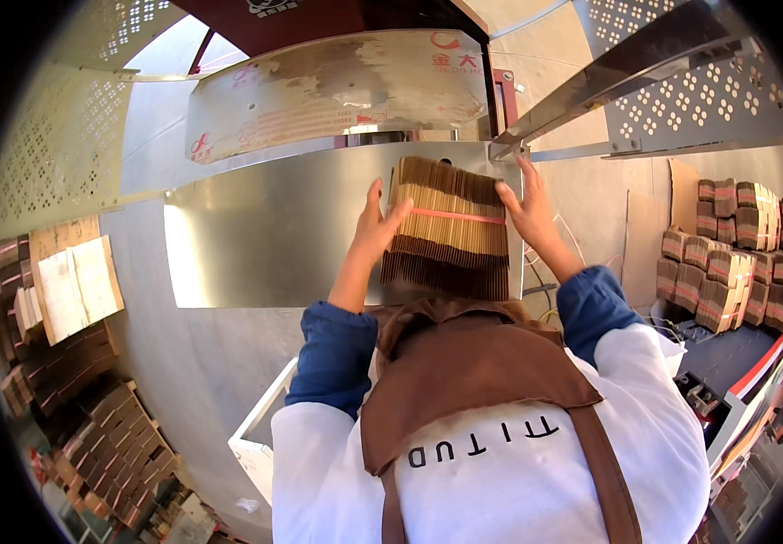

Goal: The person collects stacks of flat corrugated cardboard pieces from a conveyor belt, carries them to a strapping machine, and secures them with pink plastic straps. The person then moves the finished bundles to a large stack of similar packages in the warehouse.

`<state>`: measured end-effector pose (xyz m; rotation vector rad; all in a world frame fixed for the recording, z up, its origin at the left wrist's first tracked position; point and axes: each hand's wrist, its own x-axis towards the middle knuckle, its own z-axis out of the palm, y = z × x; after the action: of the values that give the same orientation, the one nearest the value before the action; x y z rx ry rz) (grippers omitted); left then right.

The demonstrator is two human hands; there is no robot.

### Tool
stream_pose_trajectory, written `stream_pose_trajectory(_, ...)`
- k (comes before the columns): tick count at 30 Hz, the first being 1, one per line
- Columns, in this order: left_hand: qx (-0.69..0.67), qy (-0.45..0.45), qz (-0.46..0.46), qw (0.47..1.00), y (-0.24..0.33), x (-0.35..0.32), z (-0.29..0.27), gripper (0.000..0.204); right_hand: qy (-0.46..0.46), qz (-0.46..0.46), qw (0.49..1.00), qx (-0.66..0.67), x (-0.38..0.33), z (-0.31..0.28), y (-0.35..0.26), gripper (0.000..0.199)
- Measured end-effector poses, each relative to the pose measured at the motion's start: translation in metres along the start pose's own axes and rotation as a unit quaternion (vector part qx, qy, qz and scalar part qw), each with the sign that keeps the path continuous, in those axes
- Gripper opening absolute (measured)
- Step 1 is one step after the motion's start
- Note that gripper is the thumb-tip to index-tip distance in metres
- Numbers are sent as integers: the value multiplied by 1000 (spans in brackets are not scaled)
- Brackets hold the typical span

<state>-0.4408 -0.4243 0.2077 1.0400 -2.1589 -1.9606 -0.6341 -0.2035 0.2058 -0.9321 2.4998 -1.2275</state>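
Observation:
A thick bundle of folded brown cardboard pieces (450, 234), bound round its middle by a pink band (457, 216), is right in front of me over the metal worktop (273, 231). My left hand (379, 227) is at its left side, thumb touching the cardboard and fingers stretched out away from it. At the upper right edge is my right hand (534, 210), its thumb against the corner and its fingers spread upward. Neither hand's fingers wrap round the bundle. The bundle's underside is hidden, so whether it rests fully on the worktop I cannot tell.
Beyond the worktop stands a machine with a worn, film-covered panel (337, 95). A slanted metal bar (609, 77) rises at the right. Stacks of banded cardboard bundles (727, 263) are at the right, more stacks (119, 444) at the lower left. A white bin (260, 435) is beside me.

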Motion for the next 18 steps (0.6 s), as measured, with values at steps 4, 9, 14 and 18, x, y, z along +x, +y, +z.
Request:
stream_pose_trajectory(4, -46, -70, 20, 996, -9, 5, 26, 97, -195, 206, 942, 177, -79, 7, 31, 89)
stream_pose_trajectory(9, -60, -56, -4, 997, -33, -2, 23, 79, -259, 180, 904, 289, -87, -1, 45, 102)
stream_pose_trajectory(14, -106, -17, -26, 994, -12, -17, 34, 66, -279, 173, 881, 341, -90, -9, 35, 108)
stream_pose_trajectory(18, -130, 21, 15, 991, -21, -15, 46, 61, -193, 157, 917, 311, -103, 15, 40, 108)
